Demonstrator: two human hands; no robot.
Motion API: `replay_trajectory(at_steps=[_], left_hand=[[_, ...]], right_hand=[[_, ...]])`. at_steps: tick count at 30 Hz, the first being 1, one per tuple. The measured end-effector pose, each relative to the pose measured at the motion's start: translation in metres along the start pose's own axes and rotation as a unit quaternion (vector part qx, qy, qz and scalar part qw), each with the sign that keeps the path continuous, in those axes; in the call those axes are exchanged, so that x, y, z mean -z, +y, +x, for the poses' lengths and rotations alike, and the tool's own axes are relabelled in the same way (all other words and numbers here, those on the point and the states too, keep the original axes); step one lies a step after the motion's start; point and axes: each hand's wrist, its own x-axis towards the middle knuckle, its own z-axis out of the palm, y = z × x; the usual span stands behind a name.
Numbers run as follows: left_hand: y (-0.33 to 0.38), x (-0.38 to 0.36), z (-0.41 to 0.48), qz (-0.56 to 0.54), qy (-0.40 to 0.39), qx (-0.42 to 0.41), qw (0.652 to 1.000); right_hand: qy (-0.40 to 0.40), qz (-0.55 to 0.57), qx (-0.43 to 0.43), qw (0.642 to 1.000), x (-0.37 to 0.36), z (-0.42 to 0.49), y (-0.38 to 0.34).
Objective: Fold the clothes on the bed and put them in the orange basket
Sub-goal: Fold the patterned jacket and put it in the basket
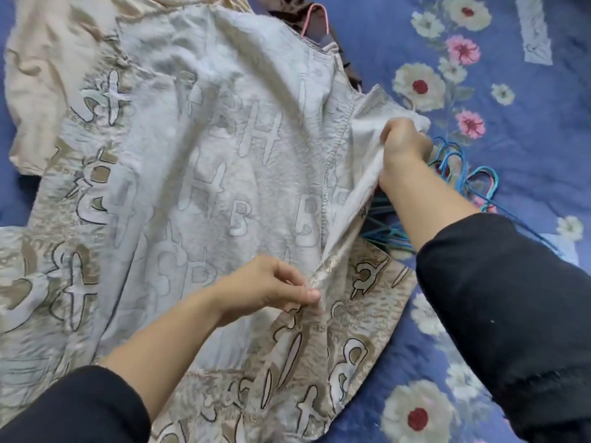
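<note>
Floral bedspread (527, 129) under beige garment (208, 155); left hand (271, 286), right hand (404, 145) pinch its edge

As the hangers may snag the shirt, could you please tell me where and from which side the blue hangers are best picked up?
Grip the blue hangers by their bunched hooks, probably coming from the right over the floral bedsheet. The hooks lie clustered and exposed there, while the bars run under the printed shirt and the right forearm.
</note>
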Motion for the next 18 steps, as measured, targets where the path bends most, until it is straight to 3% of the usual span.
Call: replay_trajectory(at_steps=[1,3,5,7,10,12,14,16,18], left_hand=[[-0.001,0.006,-0.004,-0.03,-0.002,-0.004,1.0],[-0.007,0.019,-0.013,-0.11,-0.006,-0.019,0.994],[-0.017,0.033,-0.021,-0.234,0.022,-0.034,0.971],[-0.029,0.044,-0.024,-0.284,0.117,-0.017,0.952],[-0.054,0.06,-0.024,-0.266,0.293,0.022,0.918],[-0.071,0.068,-0.021,-0.233,0.343,0.034,0.909],[-0.076,0.069,-0.021,-0.16,0.364,0.025,0.917],[-0.073,0.073,-0.017,-0.108,0.379,0.0,0.919],[-0.067,0.077,-0.011,-0.141,0.365,-0.035,0.92]], right_hand=[[0.009,-0.007,0.048,0.999,-0.012,0.0,-0.007],[-0.097,-0.02,0.154,0.983,-0.038,-0.012,-0.022],[-0.285,-0.062,0.206,0.934,-0.065,-0.028,-0.03],[-0.365,-0.207,0.236,0.876,-0.085,-0.034,-0.028],[-0.283,-0.461,0.298,0.786,-0.096,-0.027,-0.008],[-0.245,-0.522,0.306,0.757,-0.094,-0.025,0.008],[-0.216,-0.514,0.313,0.769,-0.091,-0.021,0.02],[-0.16,-0.492,0.296,0.803,-0.094,-0.015,0.022],[-0.086,-0.464,0.26,0.842,-0.098,-0.006,0.018]])
